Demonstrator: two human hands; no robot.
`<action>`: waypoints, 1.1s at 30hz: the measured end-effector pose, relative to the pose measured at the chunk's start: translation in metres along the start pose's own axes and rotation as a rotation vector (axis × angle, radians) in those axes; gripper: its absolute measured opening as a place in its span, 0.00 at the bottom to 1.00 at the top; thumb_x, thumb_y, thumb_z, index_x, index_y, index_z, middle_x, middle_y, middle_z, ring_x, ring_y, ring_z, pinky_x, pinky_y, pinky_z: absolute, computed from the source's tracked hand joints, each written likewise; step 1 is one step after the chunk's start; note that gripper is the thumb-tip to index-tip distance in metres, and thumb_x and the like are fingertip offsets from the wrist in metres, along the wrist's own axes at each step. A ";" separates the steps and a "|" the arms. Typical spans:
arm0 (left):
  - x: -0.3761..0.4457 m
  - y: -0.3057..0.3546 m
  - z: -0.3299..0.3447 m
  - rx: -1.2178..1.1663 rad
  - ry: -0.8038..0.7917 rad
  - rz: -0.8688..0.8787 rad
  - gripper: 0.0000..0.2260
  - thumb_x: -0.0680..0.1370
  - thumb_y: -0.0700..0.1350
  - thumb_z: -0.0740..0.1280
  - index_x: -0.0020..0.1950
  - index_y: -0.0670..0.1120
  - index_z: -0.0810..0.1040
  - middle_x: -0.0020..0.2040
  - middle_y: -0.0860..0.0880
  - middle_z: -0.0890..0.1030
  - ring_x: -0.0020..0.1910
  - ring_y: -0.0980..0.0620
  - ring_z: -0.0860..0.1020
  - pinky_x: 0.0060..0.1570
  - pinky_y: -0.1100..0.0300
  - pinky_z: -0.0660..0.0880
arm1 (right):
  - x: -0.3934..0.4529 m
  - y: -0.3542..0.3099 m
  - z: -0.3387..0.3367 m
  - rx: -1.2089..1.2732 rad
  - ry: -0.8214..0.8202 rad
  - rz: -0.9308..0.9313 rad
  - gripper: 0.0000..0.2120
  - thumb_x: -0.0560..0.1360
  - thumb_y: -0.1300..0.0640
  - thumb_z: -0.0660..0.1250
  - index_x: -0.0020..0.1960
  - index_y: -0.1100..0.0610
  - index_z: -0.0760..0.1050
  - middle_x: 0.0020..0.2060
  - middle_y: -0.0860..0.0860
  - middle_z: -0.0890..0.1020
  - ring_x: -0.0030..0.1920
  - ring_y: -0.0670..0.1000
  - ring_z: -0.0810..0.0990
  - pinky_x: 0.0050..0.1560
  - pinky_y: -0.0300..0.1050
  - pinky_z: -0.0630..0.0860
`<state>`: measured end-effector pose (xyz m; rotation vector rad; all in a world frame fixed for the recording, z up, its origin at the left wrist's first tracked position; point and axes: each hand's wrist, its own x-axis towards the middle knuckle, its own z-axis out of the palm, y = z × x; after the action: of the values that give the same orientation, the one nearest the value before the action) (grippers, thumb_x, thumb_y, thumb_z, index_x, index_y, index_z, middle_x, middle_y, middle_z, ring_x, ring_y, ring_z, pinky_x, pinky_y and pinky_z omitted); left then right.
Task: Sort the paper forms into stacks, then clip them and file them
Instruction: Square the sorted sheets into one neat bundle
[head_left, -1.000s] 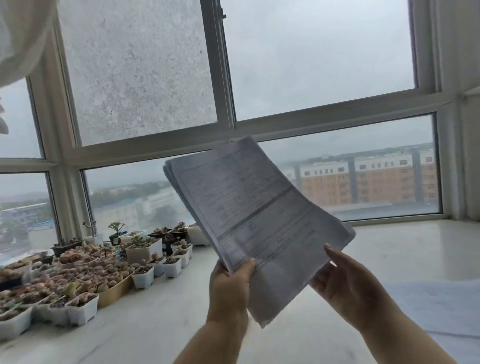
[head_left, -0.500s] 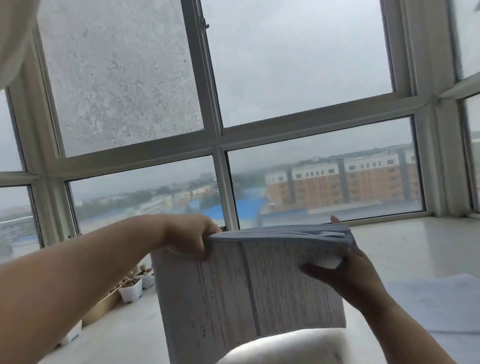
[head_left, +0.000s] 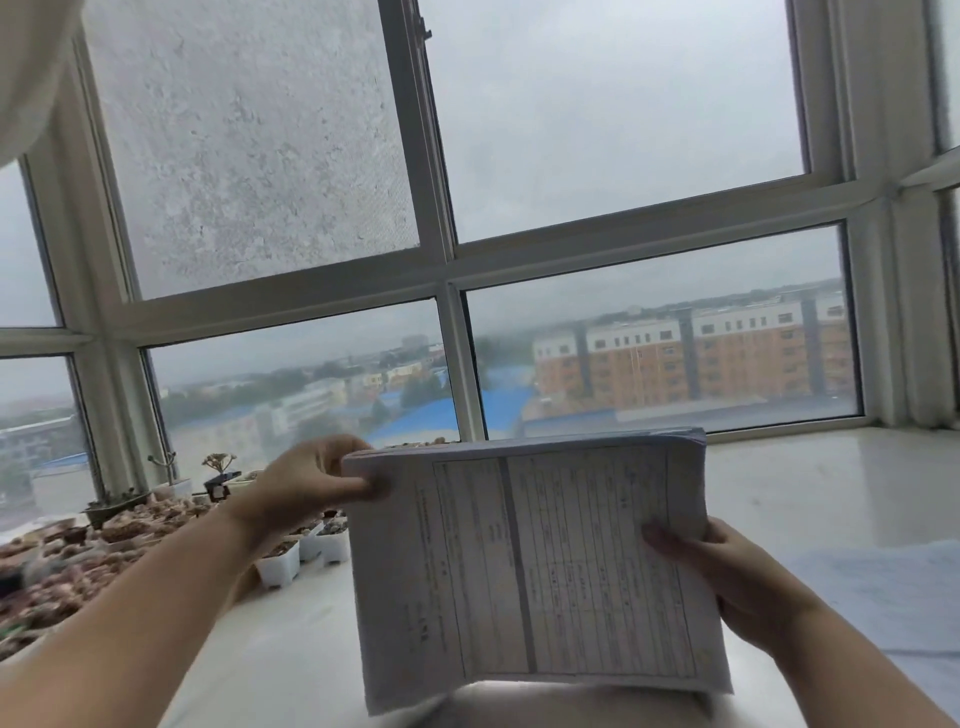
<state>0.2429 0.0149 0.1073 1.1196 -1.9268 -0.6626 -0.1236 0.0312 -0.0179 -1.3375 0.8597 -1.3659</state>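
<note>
I hold a thick stack of paper forms (head_left: 540, 566) upright in front of me, above the white table (head_left: 810, 493) that runs along the window (head_left: 447, 270). The printed tables on the top sheet face me, turned sideways, with a dark band running down the page. The stack's lower edge sits low in the view, just above a pale blurred shape I cannot identify.

My left hand (head_left: 306, 483) reaches in from the left and grips the stack's upper left corner, fingers (head_left: 363, 486) curled over the top edge and clamped on the sheets. My right hand (head_left: 727, 577) grips the right edge lower down, thumb pressed on the front sheet and the other fingers hidden behind the paper, so that hand too is closed round the stack.

To the left, behind my left forearm, small white pots of succulents (head_left: 306, 551) stand in a cluster on the table, with more plants spreading toward the left corner. At the far right, loose sheets (head_left: 883, 592) lie flat on the table, beside my right wrist. Through the glass, orange and white buildings show under a grey sky.
</note>
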 end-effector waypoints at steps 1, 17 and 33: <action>-0.011 -0.018 0.006 -0.260 0.033 -0.055 0.36 0.50 0.61 0.82 0.53 0.48 0.80 0.47 0.49 0.84 0.46 0.51 0.82 0.47 0.60 0.77 | -0.001 -0.002 0.001 -0.002 -0.012 0.014 0.47 0.41 0.43 0.85 0.54 0.65 0.79 0.48 0.64 0.84 0.47 0.61 0.85 0.42 0.52 0.83; -0.040 -0.055 0.073 -0.571 0.431 -0.010 0.17 0.65 0.44 0.78 0.51 0.43 0.80 0.45 0.42 0.85 0.43 0.42 0.81 0.45 0.47 0.78 | 0.004 -0.020 0.024 -0.020 0.028 -0.195 0.25 0.63 0.50 0.75 0.58 0.59 0.79 0.51 0.59 0.85 0.52 0.60 0.84 0.49 0.55 0.81; -0.053 -0.097 0.098 -0.443 0.588 -0.109 0.17 0.69 0.53 0.70 0.54 0.49 0.75 0.50 0.47 0.80 0.53 0.45 0.77 0.56 0.46 0.72 | 0.005 0.016 0.029 -0.042 0.139 -0.134 0.24 0.65 0.50 0.72 0.60 0.53 0.76 0.52 0.50 0.85 0.53 0.49 0.83 0.45 0.41 0.80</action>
<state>0.2219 0.0206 -0.0385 0.9944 -1.1592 -0.6813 -0.0922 0.0264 -0.0275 -1.3650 0.9082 -1.5674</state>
